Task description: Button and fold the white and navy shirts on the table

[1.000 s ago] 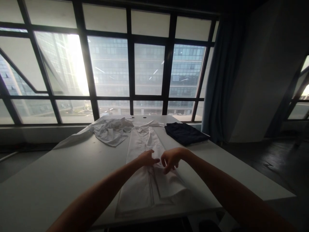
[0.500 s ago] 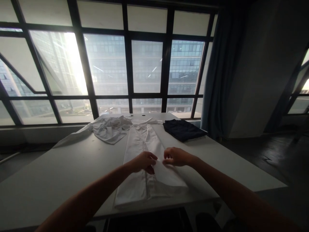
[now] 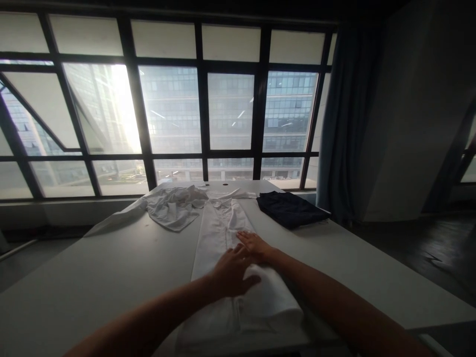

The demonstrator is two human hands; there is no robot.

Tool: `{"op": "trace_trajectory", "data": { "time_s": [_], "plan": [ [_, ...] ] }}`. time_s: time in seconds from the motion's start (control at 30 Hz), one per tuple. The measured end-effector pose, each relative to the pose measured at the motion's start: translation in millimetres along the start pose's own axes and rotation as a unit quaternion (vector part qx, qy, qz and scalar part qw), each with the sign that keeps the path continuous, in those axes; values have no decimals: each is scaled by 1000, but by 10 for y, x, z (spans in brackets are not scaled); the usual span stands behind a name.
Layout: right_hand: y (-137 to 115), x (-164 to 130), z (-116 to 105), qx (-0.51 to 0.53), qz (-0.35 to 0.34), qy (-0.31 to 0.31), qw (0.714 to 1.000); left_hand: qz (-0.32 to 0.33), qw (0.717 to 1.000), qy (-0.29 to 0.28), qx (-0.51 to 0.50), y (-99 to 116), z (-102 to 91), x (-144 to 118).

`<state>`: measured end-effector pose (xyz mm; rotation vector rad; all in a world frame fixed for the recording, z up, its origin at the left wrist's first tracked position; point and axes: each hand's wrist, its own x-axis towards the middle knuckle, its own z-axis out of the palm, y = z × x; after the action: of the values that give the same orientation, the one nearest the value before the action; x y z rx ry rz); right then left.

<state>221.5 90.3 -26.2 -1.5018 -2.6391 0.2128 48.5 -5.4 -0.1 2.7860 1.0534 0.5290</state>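
Note:
A long white garment (image 3: 212, 238), which looks like trousers or a shirt folded lengthwise, lies down the middle of the white table (image 3: 148, 263). My right hand (image 3: 255, 244) rests flat on its right-hand layer, fingers stretched toward the centre line. Just nearer to me, my left hand (image 3: 234, 271) is over the same cloth with its fingers spread and thumb out to the right, partly overlapping the right hand. Neither hand grips the fabric. The garment's right lower flap bulges up a little near the table's front edge.
A crumpled white cloth (image 3: 174, 206) lies at the table's far left, its tail hanging over the left edge. A folded dark navy garment (image 3: 292, 209) sits at the far right. Large windows stand behind the table, with a blue curtain (image 3: 336, 134) on the right.
My hands have gone from pinching near the garment's right layer to lying flat on it. The right hand has moved left, and the left one lower. The view has tilted slightly up.

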Motion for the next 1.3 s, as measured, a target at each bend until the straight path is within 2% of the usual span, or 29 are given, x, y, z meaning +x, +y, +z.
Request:
{"op": "trace_trajectory", "data": {
  "time_s": [0.07, 0.1, 0.2, 0.33, 0.47, 0.57, 0.67, 0.97, 1.17, 1.3],
  "plan": [
    [77, 2, 64, 11, 15, -22, 1000, 85, 995, -45, -3, -16, 87, -76],
    [110, 8, 52, 13, 23, -29, 999, 107, 991, -77, -6, -26, 121, -116],
    [180, 119, -88, -5, 42, -22, 999, 129, 982, -137, -7, -47, 145, -181],
    [243, 523, -229, -51, 29, 4, 998, 178, 975, -133, -22, -140, 16, -26],
    [360, 1006, -180, -34, 38, -20, 998, 235, 963, -111, -68, -474, -73, 271],
    [531, 1303, -123, -23, 60, -24, 998, 207, 970, -110, -63, -747, -38, 370],
    [745, 1549, -93, -16, 85, -31, 996, 179, 972, -124, -86, -874, 13, 353],
    [1218, 2246, -49, 7, 157, -29, 987, 168, 973, -116, -107, -914, 59, 359],
    [1444, 2658, -27, 5, 219, -26, 975, 177, 976, -124, -39, -1017, 219, 412],
    [1511, 2868, 5, -4, 273, -15, 962, 186, 975, -120, 5, -1045, 306, 448]
  ]
}}
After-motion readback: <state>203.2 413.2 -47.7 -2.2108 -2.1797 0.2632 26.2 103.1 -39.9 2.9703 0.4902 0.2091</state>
